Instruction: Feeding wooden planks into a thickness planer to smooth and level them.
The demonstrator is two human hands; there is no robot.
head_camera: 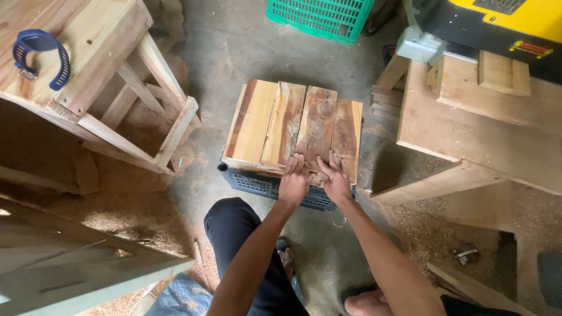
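Note:
Several short reddish-brown wood planks [275, 120] lie side by side on top of a dark plastic crate [252, 182] on the concrete floor. My left hand [293, 180] rests flat, fingers spread, on the near end of a middle plank [316, 123]. Beside it, my right hand [335, 180] presses flat on the near end of the same stack, fingers splayed towards the rightmost plank [348, 134]. Neither hand grips anything. My knee in dark trousers [234, 225] is just below the crate.
A pale wooden stool frame [126, 88] with a blue strap [41, 55] on it stands at the left. A wooden bench [480, 129] bearing a yellow machine [515, 23] is at the right. A green basket [319, 17] sits at the top. Sawdust lies around.

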